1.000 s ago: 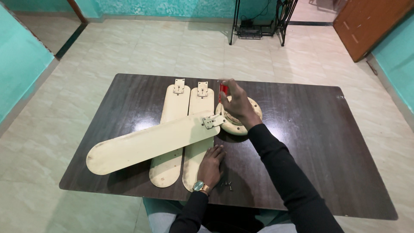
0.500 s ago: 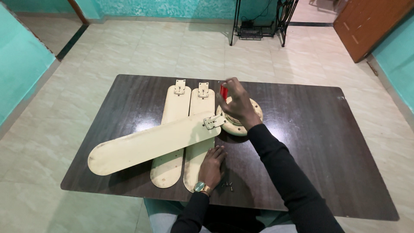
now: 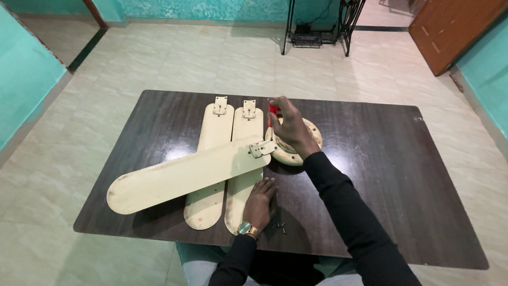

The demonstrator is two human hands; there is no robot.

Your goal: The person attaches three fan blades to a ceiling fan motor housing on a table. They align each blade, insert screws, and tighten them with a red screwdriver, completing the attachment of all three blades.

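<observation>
A dark table (image 3: 370, 159) carries 3 cream fan blades; 2 lie parallel toward its far edge, while the third blade (image 3: 185, 172) is laid slantwise, long axis running from the near-left corner up to the round motor housing (image 3: 309, 139). The left hand (image 3: 260, 204) is spread flat near the front edge. The nearer right hand (image 3: 288, 127) is closed around a red-handled screwdriver (image 3: 272, 112) over the blade's bracket (image 3: 262, 149).

Cream fan blades (image 3: 185, 177) and a cream motor hub (image 3: 307, 139) (red-handled screwdriver (image 3: 272, 112) above) lie on a dark brown table (image 3: 397, 175).
</observation>
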